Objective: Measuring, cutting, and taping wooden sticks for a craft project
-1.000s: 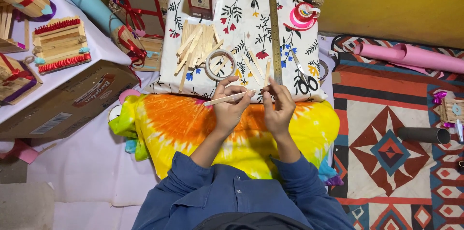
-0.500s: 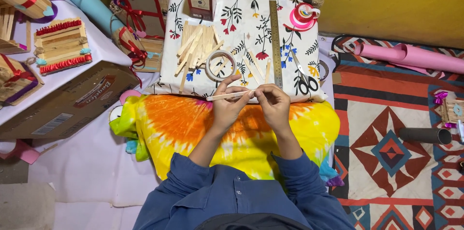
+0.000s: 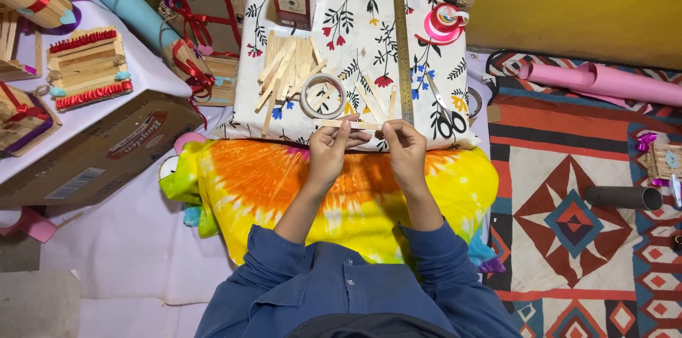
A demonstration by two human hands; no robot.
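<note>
Between the two hands, a flat wooden craft stick (image 3: 353, 125) is held level: left hand (image 3: 328, 149) pinches one end with closed fingertips, right hand (image 3: 406, 147) pinches the other. Uneven pressure could likely snap or drop the stick. Just beyond the grip lie a tape roll (image 3: 322, 95), loose sticks (image 3: 288, 68), a metal ruler (image 3: 403, 61) and scissors (image 3: 446, 112) on a floral cloth (image 3: 355, 18). Below the grip, a tie-dye cushion (image 3: 270, 189); right, a patterned rug (image 3: 575, 217).
</note>
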